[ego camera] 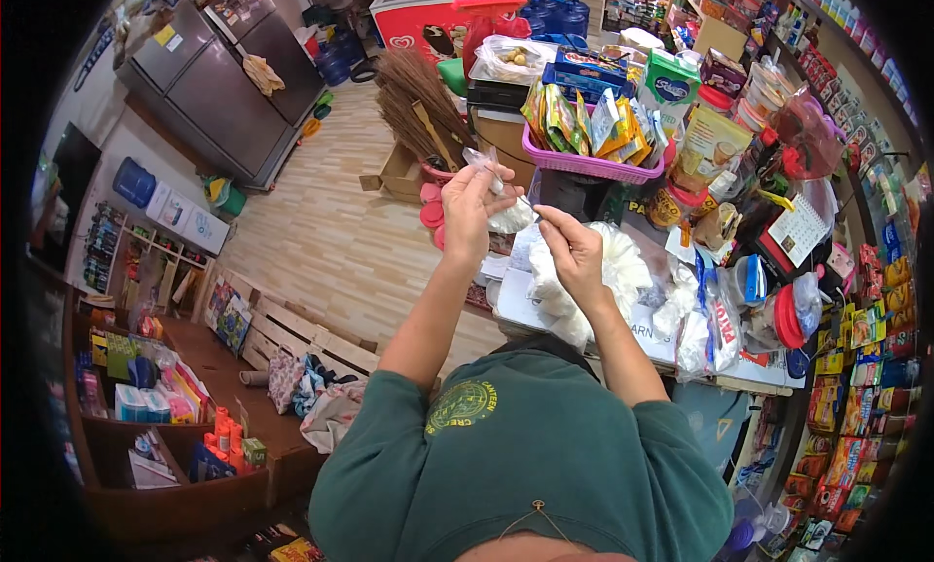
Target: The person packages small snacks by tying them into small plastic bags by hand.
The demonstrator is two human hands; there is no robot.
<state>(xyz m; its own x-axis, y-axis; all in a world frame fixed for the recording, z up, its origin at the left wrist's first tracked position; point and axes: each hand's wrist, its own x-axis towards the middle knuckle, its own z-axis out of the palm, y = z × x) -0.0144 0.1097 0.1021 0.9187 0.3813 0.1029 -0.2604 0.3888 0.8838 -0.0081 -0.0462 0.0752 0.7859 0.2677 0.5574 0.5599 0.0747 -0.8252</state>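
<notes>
My left hand (474, 197) pinches the gathered neck of a clear plastic bag (513, 216) filled with something white, probably powder. The bag hangs behind the fingers, partly hidden by them. Just to its right, my right hand (573, 244) has thumb and forefinger pressed together on a thin, dark strand (538, 209), perhaps a rubber band; most of it is too fine to make out. Below and behind the right hand lies a heap of similar white-filled plastic bags (624, 259) on the cluttered table (519, 299).
A purple basket (595, 166) of sachets stands behind my hands. Jars, a spiral notebook (799, 230) and more plastic bags (675, 299) crowd the table's right. Stick brooms (416, 98) rise from a cardboard box (400, 174) at the left. Shelves of packets (850, 416) line the right side.
</notes>
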